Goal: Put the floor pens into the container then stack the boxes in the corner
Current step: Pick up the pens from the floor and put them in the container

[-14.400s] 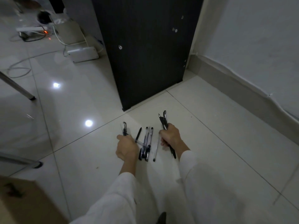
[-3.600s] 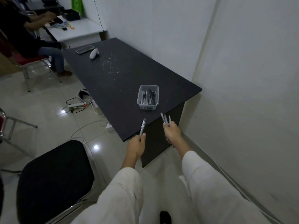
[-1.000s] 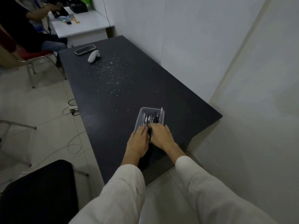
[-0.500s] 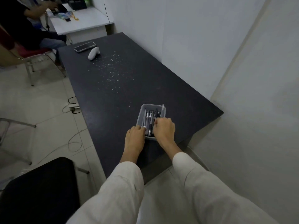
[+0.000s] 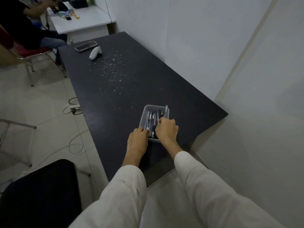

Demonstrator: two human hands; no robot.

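Observation:
A clear plastic container [image 5: 142,117] stands near the close end of the black table [image 5: 115,89], with several dark pens [image 5: 153,119] lying inside. My left hand [image 5: 138,141] lies flat on the table, its fingertips touching the container's near left corner. My right hand [image 5: 167,130] hovers over the container's near right part. Its fingers curl down onto the pens and hide that end of them. One pale pen [image 5: 166,108] sticks up at the far right corner. No boxes are in view.
A phone [image 5: 85,46] and a white controller [image 5: 95,53] lie at the table's far end. A black chair seat [image 5: 37,193] is at my lower left. A power strip with cables [image 5: 74,109] lies on the floor. A person [image 5: 32,30] sits beyond it, and walls close the right side.
Both hands went from gathering pens on the floor to the container on the table. In the last second my right hand curled its fingers into the container; my left slid to its left corner.

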